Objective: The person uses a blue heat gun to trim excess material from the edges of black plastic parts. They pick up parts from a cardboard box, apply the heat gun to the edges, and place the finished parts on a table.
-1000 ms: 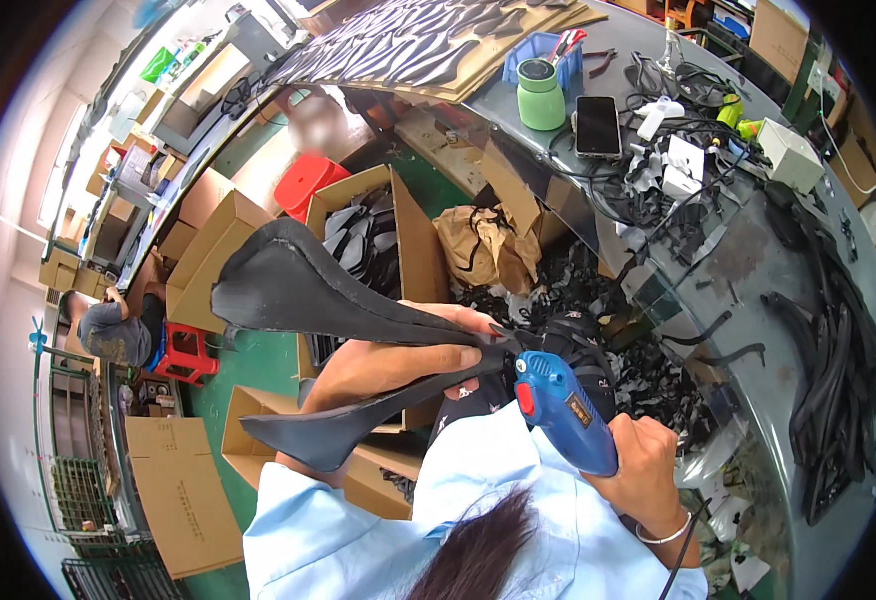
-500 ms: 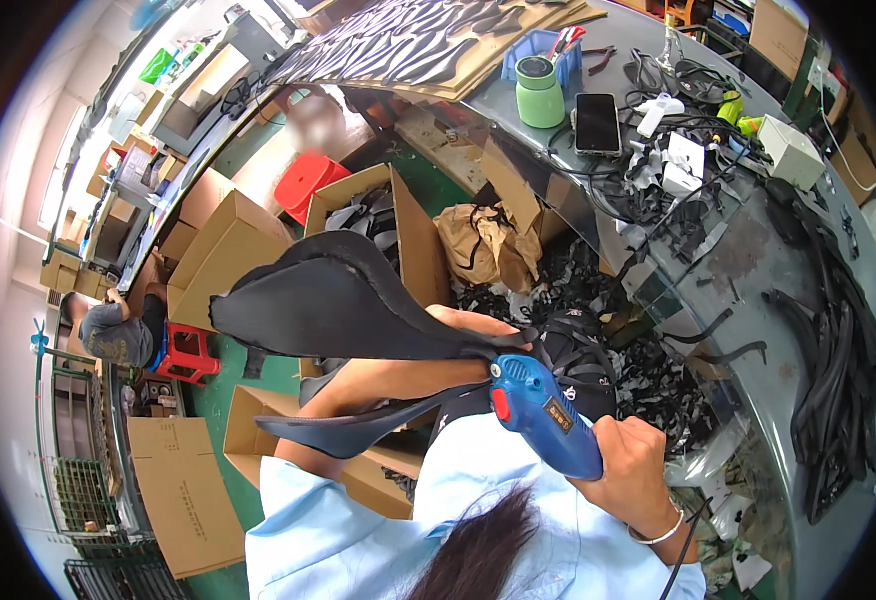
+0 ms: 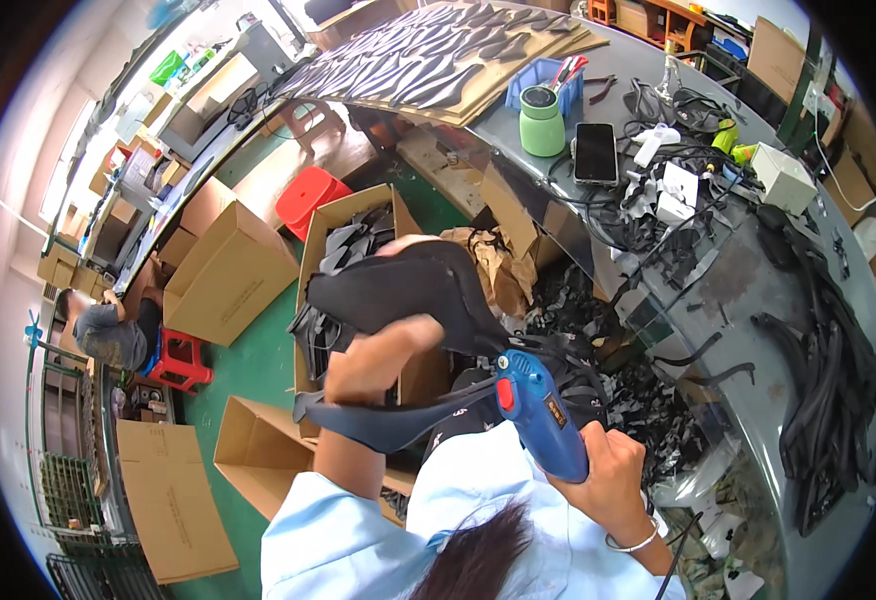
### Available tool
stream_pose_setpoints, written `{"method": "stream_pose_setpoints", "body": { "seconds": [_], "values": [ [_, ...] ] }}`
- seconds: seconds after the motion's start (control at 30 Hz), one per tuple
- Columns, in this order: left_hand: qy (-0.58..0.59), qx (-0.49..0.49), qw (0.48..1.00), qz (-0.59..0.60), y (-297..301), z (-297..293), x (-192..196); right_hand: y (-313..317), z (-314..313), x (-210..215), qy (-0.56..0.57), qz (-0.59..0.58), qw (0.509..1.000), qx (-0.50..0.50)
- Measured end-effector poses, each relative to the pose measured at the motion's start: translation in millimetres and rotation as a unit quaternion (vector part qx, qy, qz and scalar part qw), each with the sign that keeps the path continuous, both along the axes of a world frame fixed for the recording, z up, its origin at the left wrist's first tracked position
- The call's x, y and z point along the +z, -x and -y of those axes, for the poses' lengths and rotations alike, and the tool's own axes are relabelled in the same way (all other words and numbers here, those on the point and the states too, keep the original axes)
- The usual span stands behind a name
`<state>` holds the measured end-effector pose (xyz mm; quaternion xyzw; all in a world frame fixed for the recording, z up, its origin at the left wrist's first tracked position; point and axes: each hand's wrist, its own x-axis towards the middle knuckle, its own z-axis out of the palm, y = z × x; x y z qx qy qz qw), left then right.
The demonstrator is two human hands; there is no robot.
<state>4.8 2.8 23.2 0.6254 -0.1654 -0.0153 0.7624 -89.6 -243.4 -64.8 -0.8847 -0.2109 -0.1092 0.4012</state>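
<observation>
You hold a black saddle-shaped cover (image 3: 408, 295) tilted up over an open cardboard box, with a second dark blue-black one (image 3: 388, 420) just below it. Your blue glue gun (image 3: 543, 415) points its nozzle at them.

Person wearing light blue short-sleeved shirt (image 3: 398, 530), fabric creasing across chest, sleeve ending above elbow. Forearms showing bare. Dark hair strand (image 3: 478, 560) hanging down over shirt front. Thin silver bangle (image 3: 633, 545) circling wrist of right hand (image 3: 608, 480). Left hand (image 3: 373, 360) wearing nothing.
</observation>
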Motion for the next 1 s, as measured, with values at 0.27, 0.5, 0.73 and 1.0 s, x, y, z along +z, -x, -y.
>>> {"method": "stream_pose_setpoints", "body": {
  "seconds": [0.27, 0.5, 0.73, 1.0],
  "values": [
    [0.170, 0.201, 0.964, 0.050, 19.7, 37.7, -28.7, 0.1, -0.6, 4.5, 0.003, 0.001, 1.000, -0.003],
    [0.168, 0.207, 0.960, 0.082, 28.3, 47.8, -39.8, 1.6, -6.5, 7.2, -0.035, -0.033, 0.999, 0.006],
    [0.133, 0.233, 0.958, 0.097, 31.3, 53.8, -54.7, 2.0, -10.3, 12.3, -0.074, -0.059, 0.995, 0.012],
    [0.143, 0.178, 0.972, 0.061, 36.4, 57.8, -43.3, 0.3, -6.4, 15.5, -0.040, -0.010, 0.999, 0.002]
  ]
}}
